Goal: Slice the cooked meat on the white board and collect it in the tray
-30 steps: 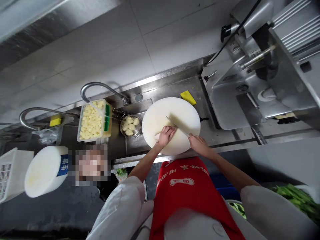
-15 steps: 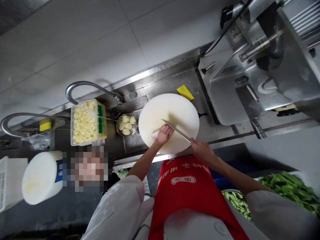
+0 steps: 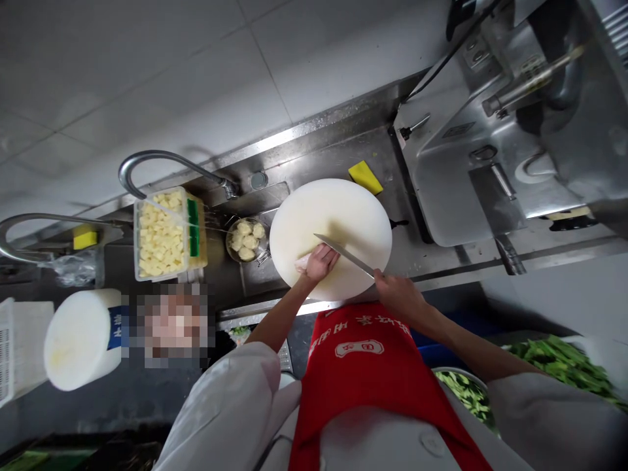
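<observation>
Nearest cam: red apron (image 3: 360,392) w/ white print, worn over white top; white sleeves (image 3: 220,399) pushed up to abt the elbows. Low on R, by the R forearm: bowl of cut green pcs (image 3: 464,392), & just beyond it a heap of leafy greens (image 3: 564,366).

L hand (image 3: 321,261): fingers drawn tog. & curled, pressing a pale pink pc (image 3: 301,263) onto the round white board (image 3: 314,203). Most of the pc is under the palm; one end pokes out on the L, so can't tell its full shape. R hand (image 3: 395,288): closed tight round the handle of a knife (image 3: 346,254), at the board's near R edge. Blade slants up-L over the board, close by L hand's fingertips; can't tell if it touches the pc.

Board sits on steel table (image 3: 409,258). L of it, near its rim: round basin (image 3: 230,252) w/ pale rounded lumps (image 3: 246,239). Further L: clear tub (image 3: 185,261) full of pale cubes (image 3: 161,235), green label on its R side. Lower L: thick white block (image 3: 73,340) w/ blue label, next to a white crate (image 3: 32,347); pixelated patch to the block's R.

Behind board, slightly R: yellow sponge (image 3: 366,177). Curved tap (image 3: 171,156) arches behind/over tub. Far R: steel machine (image 3: 495,170) w/ flat plate. At the very back, grey tiled wall (image 3: 196,78).
</observation>
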A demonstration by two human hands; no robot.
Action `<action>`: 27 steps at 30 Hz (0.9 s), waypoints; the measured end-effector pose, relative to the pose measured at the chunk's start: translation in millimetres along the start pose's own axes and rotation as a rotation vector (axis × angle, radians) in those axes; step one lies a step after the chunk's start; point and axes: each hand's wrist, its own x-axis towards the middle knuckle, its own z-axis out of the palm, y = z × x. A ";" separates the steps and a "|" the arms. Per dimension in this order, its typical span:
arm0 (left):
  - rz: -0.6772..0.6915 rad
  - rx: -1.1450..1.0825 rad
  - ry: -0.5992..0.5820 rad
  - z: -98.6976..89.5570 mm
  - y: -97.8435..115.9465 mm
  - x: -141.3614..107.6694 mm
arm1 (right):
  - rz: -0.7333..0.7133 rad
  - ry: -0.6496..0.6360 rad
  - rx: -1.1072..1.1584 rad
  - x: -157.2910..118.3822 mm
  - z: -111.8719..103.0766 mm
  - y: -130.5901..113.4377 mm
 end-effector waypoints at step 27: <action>-0.017 -0.002 -0.024 5.0 -3.0 -4.8 | -0.017 -0.032 0.071 23.6 -13.6 2.9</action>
